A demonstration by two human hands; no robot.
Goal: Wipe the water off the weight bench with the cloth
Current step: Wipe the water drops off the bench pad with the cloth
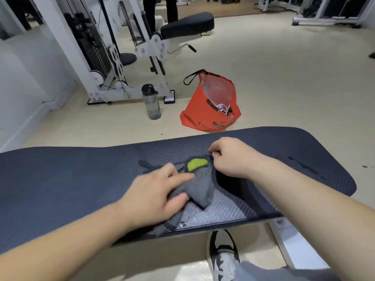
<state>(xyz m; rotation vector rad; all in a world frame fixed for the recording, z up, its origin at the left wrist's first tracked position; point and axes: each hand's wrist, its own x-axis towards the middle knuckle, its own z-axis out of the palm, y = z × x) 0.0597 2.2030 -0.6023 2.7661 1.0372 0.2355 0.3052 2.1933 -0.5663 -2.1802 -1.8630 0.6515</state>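
Note:
A dark blue padded weight bench runs across the view from left to right. A crumpled grey cloth with a lime-green patch lies on its middle. My left hand grips the cloth's near part, thumb under a fold and fingers over it. My right hand pinches the cloth's far right corner with curled fingers. Small wet glints show on the pad near the front edge, below the cloth. A dark damp streak marks the pad's right end.
Behind the bench, on the beige floor, stand an orange shopping bag and a clear water bottle with a black lid. A white cable machine with a black seat fills the back left. My shoe is under the bench's front edge.

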